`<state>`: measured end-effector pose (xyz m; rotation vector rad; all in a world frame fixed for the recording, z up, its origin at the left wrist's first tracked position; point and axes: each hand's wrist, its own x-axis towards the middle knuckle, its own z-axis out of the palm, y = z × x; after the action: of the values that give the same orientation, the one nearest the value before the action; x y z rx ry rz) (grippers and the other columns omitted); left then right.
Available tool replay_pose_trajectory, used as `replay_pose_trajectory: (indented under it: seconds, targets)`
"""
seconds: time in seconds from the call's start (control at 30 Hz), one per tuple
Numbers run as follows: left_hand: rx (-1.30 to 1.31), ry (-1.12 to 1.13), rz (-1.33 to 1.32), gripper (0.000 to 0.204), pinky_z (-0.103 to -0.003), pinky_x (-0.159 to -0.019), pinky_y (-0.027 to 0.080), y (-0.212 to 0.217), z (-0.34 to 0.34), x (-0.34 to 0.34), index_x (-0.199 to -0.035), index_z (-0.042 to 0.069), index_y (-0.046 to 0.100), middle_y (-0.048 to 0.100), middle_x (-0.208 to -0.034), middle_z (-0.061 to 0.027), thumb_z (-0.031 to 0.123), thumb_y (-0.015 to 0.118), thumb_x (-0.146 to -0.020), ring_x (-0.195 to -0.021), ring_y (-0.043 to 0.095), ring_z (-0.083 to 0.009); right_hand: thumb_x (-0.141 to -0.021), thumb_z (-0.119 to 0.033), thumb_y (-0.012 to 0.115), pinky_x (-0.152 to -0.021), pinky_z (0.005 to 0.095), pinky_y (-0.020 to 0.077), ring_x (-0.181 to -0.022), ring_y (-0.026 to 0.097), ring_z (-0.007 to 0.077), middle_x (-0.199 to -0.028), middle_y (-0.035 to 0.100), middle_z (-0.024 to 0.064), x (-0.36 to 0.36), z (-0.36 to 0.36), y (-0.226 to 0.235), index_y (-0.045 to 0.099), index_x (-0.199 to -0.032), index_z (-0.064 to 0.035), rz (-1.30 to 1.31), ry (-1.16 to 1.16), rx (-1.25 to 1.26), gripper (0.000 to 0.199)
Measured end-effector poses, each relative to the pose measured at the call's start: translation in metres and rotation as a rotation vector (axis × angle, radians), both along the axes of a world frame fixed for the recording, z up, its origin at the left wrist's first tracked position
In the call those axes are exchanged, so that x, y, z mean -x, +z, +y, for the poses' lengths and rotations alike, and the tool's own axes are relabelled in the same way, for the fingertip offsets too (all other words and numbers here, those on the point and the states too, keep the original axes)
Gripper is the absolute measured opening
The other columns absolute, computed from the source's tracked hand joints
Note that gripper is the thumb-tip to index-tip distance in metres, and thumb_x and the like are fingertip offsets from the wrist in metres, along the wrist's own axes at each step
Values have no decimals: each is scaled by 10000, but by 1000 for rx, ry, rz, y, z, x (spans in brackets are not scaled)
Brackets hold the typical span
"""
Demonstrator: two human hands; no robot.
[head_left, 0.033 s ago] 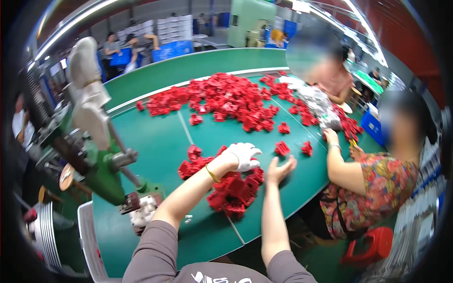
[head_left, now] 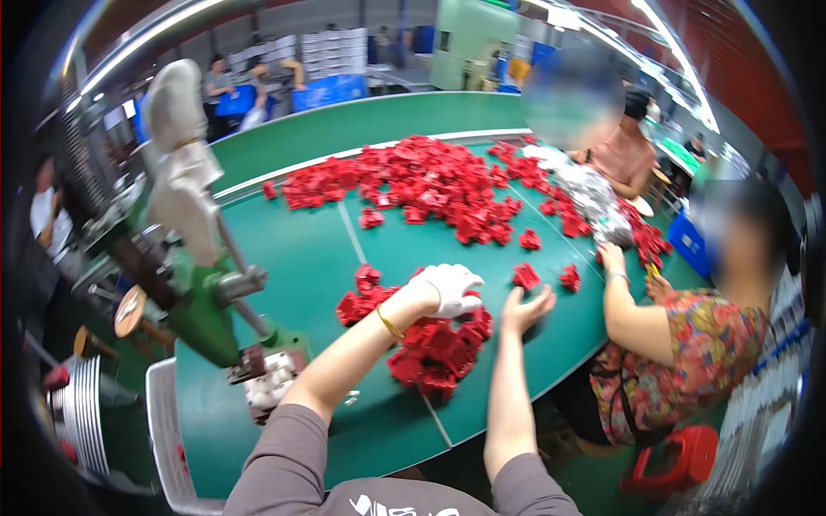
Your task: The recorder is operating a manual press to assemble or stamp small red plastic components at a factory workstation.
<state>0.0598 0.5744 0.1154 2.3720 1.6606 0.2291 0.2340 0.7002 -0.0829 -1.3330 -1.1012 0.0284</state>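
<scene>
The gloved left hand (head_left: pixel 452 291) is curled over the near heap of red parts (head_left: pixel 439 353) at lower centre of the frame, its grip not determinable; the bare right hand (head_left: pixel 528 311) is apart from it, fingers spread, just beside a loose red part (head_left: pixel 525 276). The step in hand appears to be gathering parts; the next move would call for fingers closing on one; the main heap (head_left: pixel 422 181) lies at upper centre on the bench (head_left: pixel 292 249); a green lever press (head_left: pixel 202 318) stands at left.

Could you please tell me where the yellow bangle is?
In the head view, the yellow bangle circles the person's left wrist near center, between the gloved left hand and the grey sleeve.
</scene>
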Motion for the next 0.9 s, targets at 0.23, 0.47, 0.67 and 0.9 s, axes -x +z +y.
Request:
replay_pose_trajectory:
  seconds: [0.23,0.47,0.67,0.9]
  targets:
    - [-17,-28,-388,494,-428,-1002,438,44,-177,13,-1267,3,554,601,-1225,-205,359,577,-926,-1142,566,-368,-803,-273,647,-984,573,407,-1291,454,277,-1325,574,35,-1,22,22,465,-1349,-265,-454,-59,579,576]
    - [2,76,-529,473,-430,-1040,419,-4,-301,11,-1311,33,533,570,-1291,-182,355,563,-966,-1189,540,-355,-843,-231,748,-889,408,490,-990,630,312,-1111,654,172,-35,30,-8,564,-1245,-52,-146,307,9,477]
    - [15,323,-642,476,-404,-1024,438,-11,-361,19,-1320,41,528,579,-1271,-160,341,592,-955,-1192,556,-311,-943,-150,669,-856,293,488,-962,602,151,-1120,641,81,-42,-89,46,551,-1279,-9,425,874,79,383]
    - [-187,572,-918,726,-335,-930,516,-13,-379,11,-1457,70,383,498,-1336,-136,259,733,-850,-1150,560,-212,-835,-57,680,-883,312,484,-1020,605,193,-1170,592,97,19,-324,122,607,-1212,7,222,1543,140,389]
